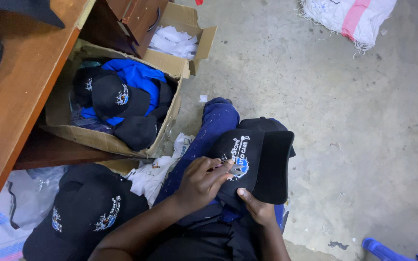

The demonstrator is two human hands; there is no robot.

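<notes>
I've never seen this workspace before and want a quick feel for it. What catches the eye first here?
First, the black cap with embroidered front on the person's lap at centre: the right hand grips it from below while the left hand presses a small tool to the stitching. Next, the open cardboard box at upper left, holding more black caps and blue cloth. A pile of black caps lies at lower left.

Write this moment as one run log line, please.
left hand: small metal tool on cap embroidery | right hand: holds black cap on lap | cardboard box: more caps
</notes>
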